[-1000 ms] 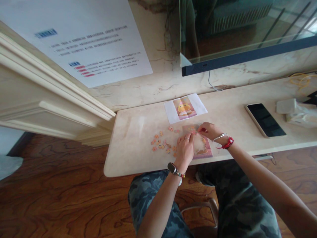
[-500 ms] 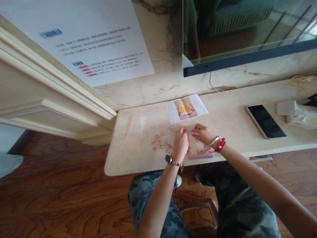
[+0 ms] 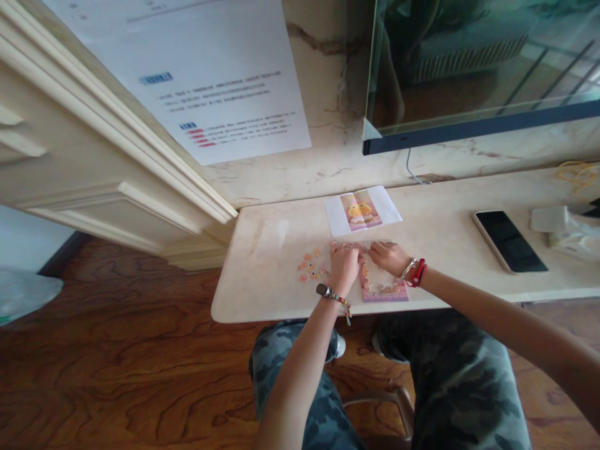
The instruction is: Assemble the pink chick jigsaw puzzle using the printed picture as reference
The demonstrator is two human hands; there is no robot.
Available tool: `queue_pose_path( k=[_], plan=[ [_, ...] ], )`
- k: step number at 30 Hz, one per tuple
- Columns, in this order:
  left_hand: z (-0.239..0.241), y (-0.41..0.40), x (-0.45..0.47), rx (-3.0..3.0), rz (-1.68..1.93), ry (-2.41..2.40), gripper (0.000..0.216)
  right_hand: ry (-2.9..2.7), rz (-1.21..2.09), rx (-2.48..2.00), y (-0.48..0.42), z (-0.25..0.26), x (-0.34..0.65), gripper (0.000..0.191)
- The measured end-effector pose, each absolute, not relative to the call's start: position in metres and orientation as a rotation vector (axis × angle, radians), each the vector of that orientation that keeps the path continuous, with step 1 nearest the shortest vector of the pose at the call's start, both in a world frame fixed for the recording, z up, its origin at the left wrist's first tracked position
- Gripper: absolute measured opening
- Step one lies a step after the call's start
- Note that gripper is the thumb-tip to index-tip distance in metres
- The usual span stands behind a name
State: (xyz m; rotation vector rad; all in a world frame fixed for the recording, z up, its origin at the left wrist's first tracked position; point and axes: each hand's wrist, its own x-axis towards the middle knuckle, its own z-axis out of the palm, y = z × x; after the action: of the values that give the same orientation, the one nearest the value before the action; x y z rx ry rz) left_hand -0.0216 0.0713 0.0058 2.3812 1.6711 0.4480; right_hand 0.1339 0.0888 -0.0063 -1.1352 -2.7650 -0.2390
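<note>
On the table lies a partly joined jigsaw puzzle [image 3: 385,298], its pink and purple border framing a pale middle. My left hand [image 3: 345,267] is at the puzzle's upper left part, fingers bent and closed together. Close beside it, my right hand [image 3: 390,257] rests on the upper right part with its fingers curled in and pressed down. What the fingertips hold, if anything, is hidden and too small to tell. Several loose orange and pink puzzle pieces [image 3: 309,267] lie scattered to the left of my left hand.
Behind the puzzle lies a creased paper sheet [image 3: 362,211] with a picture of yellow figures. A phone [image 3: 510,241] and a plastic-wrapped packet [image 3: 579,234] are at the right. A dark screen [image 3: 482,128] hangs above the table [image 3: 262,275], and a printed notice [image 3: 234,94] is on the wall.
The view has shifted, so the scene sits further right. My right hand has lowered and its fingers have flattened onto the puzzle's upper edge. My left hand stays close beside it.
</note>
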Motion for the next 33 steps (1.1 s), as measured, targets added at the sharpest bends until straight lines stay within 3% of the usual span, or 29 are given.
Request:
queue_pose_path(
  k=[14,21,33],
  plan=[
    [0.012,0.072,-0.018,2.361,0.310,1.734,0.018,-2.728,-0.265,-1.073,0.090,-0.009,0.154,0.024],
    [0.016,0.065,-0.017,2.447,0.356,1.625,0.032,-2.729,-0.155,-0.950,0.079,-0.015,0.155,0.022],
    [0.015,0.058,-0.020,2.469,0.329,1.566,0.038,-2.688,-0.107,-1.036,0.072,-0.016,0.148,0.021]
  ],
)
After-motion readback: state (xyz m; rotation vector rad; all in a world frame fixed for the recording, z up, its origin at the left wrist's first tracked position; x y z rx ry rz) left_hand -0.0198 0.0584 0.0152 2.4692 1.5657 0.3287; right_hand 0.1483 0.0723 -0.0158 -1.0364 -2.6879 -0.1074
